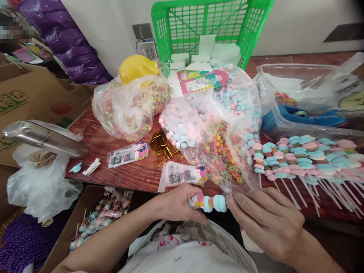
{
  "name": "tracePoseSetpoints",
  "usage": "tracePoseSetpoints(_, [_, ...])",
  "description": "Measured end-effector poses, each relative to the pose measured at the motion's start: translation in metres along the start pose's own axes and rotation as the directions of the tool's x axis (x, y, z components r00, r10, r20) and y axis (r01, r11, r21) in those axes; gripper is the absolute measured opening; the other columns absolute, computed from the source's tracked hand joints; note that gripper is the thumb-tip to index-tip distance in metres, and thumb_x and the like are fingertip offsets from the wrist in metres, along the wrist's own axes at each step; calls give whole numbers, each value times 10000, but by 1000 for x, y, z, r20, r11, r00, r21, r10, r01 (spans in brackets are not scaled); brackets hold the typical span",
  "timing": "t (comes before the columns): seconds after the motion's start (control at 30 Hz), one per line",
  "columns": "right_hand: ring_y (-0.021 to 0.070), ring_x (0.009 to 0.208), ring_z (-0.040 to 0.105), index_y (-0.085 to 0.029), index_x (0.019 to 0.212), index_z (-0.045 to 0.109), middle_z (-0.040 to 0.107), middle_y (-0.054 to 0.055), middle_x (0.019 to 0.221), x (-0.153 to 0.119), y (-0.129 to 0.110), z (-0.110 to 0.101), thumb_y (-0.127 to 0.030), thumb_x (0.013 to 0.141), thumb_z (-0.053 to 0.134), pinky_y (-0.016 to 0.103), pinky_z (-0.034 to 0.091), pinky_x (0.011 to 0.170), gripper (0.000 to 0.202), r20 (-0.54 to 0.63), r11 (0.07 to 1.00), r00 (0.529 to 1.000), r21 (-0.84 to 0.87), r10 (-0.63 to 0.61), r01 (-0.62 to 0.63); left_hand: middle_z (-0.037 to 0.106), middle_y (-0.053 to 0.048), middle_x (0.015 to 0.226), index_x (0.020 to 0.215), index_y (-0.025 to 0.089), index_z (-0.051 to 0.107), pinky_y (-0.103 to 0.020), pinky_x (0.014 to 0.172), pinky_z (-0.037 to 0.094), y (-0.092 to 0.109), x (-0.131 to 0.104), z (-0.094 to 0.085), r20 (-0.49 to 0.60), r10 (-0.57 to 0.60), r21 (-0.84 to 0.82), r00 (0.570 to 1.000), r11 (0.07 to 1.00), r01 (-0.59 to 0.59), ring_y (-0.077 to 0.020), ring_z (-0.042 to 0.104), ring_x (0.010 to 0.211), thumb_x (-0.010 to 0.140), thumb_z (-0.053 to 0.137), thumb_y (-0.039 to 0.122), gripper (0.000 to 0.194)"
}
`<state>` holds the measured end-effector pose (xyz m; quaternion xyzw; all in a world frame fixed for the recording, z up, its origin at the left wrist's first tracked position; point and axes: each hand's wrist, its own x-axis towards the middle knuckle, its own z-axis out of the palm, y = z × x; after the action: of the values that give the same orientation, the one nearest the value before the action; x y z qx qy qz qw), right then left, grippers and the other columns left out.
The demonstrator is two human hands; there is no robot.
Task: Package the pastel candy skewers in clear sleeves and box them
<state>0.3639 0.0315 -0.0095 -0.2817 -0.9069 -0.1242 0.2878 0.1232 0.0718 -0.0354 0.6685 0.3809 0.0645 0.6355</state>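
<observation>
A candy skewer [217,203] of blue and pink marshmallows lies level between my hands, close to my lap. Around its left end my left hand [180,203] is closed, where part of a printed plastic wrapper [196,201] shows. My right hand [267,220] is pinched at the skewer's right end; the fingers hide the stick there. Just beyond my left hand lies a stack of printed wrappers [183,174]. Many finished marshmallow skewers [307,159] with white sticks rest on the table at the right. Bags of ring candies [230,155] and marshmallows [182,121] sit ahead.
A green crate [212,22] stands at the back. A clear bin [307,68] holds a blue tape dispenser [307,115]. At left are a steel flask [45,138], more wrappers [127,154], gold ties [165,146] and a yellow bowl [138,70] on a candy bag. A low box [64,227] holds skewers.
</observation>
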Motion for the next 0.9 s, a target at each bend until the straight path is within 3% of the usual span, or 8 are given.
tracePoseSetpoints(0.23, [157, 655, 547, -146, 864, 644, 610, 25, 650, 11, -1, 9, -50, 902, 421, 333, 342, 657, 245, 91, 995, 991, -21, 102, -100, 452, 72, 636, 727, 164, 554, -207, 547, 269, -3, -1, 2, -108, -46, 274, 993, 959, 75, -92, 389, 607, 656, 774, 370, 310])
tracePoseSetpoints(0.37, [151, 683, 575, -146, 839, 637, 607, 28, 655, 13, 2, 11, -36, 900, 406, 318, 340, 660, 263, 100, 994, 990, -48, 103, -98, 477, 55, 658, 741, 174, 554, -225, 568, 266, 2, -3, -1, -114, -28, 411, 993, 909, 73, -116, 421, 630, 662, 766, 368, 297])
tracePoseSetpoints(0.47, [167, 725, 579, -148, 849, 635, 636, 49, 714, 11, 3, 11, -45, 914, 394, 327, 344, 672, 270, 129, 995, 987, -39, 95, -91, 415, 65, 627, 702, 173, 518, -220, 552, 268, 4, -1, -4, 22, 21, 318, 1000, 948, -26, -103, 376, 602, 665, 771, 403, 343])
tracePoseSetpoints(0.57, [179, 753, 562, -146, 901, 639, 660, 63, 804, 7, 7, 9, -78, 930, 404, 341, 340, 681, 246, 167, 997, 984, -23, 70, -67, 373, 69, 611, 666, 171, 482, -211, 527, 276, 1, 1, -6, 163, 62, 105, 985, 991, -79, -89, 335, 587, 650, 775, 474, 422])
tracePoseSetpoints(0.73, [185, 752, 533, -150, 955, 644, 650, 48, 812, -2, 15, 1, -141, 946, 411, 358, 329, 695, 233, 229, 1000, 973, -20, 18, -14, 495, 66, 632, 792, 162, 591, -195, 510, 347, -12, 4, -8, 327, -37, -214, 944, 970, 112, -83, 413, 573, 572, 829, 486, 458])
tracePoseSetpoints(0.9, [191, 760, 531, -131, 962, 651, 662, 60, 842, -2, 17, -7, -137, 945, 403, 361, 338, 695, 249, 199, 1000, 980, -1, -13, 13, 580, 41, 643, 852, 158, 663, -178, 424, 370, -13, 5, -16, 472, -94, -256, 876, 937, 239, -80, 481, 518, 542, 845, 507, 501])
